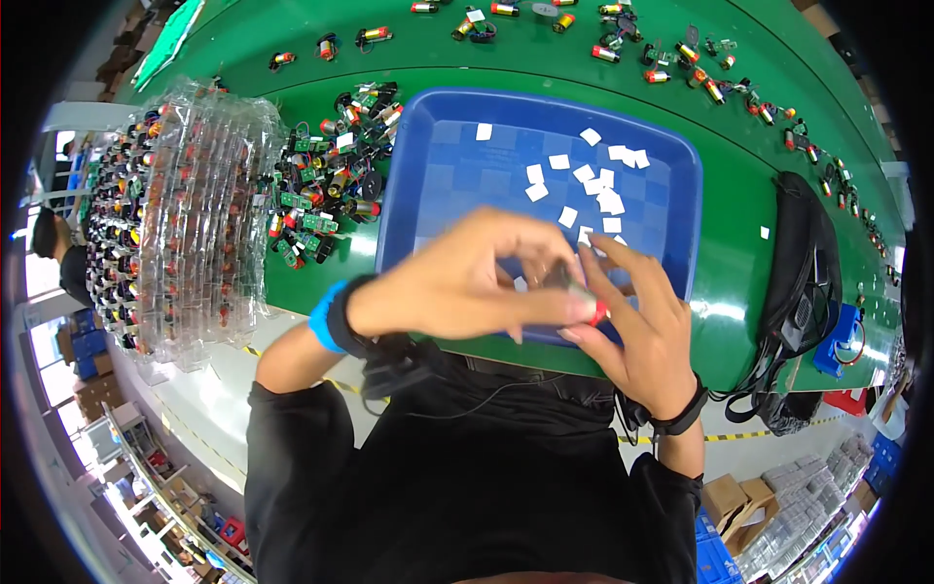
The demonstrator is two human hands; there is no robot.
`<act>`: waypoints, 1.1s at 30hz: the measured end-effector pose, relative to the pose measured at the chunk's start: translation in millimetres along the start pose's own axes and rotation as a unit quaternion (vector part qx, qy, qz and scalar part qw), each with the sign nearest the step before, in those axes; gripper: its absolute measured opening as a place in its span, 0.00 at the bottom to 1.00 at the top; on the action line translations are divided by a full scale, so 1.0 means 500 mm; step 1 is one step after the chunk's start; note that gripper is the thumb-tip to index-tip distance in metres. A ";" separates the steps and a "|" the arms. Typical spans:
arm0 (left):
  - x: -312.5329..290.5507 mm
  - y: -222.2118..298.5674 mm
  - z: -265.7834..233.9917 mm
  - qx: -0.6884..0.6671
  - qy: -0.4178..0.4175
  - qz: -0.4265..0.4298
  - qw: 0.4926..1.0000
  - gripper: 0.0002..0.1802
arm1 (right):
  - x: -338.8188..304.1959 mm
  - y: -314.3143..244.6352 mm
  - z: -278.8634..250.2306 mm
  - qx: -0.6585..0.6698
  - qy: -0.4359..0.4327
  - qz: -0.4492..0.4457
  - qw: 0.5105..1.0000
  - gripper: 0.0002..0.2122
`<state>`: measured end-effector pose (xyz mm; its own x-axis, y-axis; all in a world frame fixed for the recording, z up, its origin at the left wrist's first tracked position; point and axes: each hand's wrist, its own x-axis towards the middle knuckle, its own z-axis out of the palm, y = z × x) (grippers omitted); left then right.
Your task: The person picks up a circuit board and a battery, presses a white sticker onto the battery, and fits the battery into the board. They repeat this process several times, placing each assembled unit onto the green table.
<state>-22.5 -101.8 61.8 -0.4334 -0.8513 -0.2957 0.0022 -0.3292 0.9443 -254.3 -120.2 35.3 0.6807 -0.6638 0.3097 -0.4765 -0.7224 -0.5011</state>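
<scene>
Over the near side of a blue tray (pixel 392 219), my left hand (pixel 477 277) is closed around a small battery cell with a red end (pixel 598 312). Most of the cell is hidden by my fingers and slightly blurred. My right hand (pixel 637 321) meets it from the other side, thumb and fingers curled about the red end. Beyond my hands, several small white square pieces (pixel 611 201) lie scattered on the tray's bottom. To the tray's left is a heap of battery cells wired to green circuit boards (pixel 316 180).
Clear plastic blister trays (pixel 180 224) filled with parts stand stacked at the left. More wired cells (pixel 715 91) lie along the far part of the green table (pixel 735 209). A black bag (pixel 803 263) rests at the right, beside a blue bin (pixel 839 341). Another person (pixel 66 248) is at far left.
</scene>
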 end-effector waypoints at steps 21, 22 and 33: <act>0.342 0.047 -0.581 0.614 0.252 -0.118 0.739 0.74 | 0.163 0.273 -0.253 0.004 -0.128 0.151 0.980 0.34; 0.355 0.055 -0.584 0.628 0.221 -0.144 0.732 0.75 | 0.185 0.332 -0.250 -0.032 -0.113 0.174 0.978 0.41; 0.436 0.075 -0.535 0.578 0.079 -0.107 0.805 0.64 | 0.346 0.662 -0.215 -0.128 -0.182 0.292 0.930 0.59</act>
<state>124.1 -408.8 -5.7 -0.1919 -0.8972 -0.3977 -0.9370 0.0470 0.3461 -354.1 -495.0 9.6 0.3846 -0.8822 -0.2718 -0.9096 -0.3121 -0.2742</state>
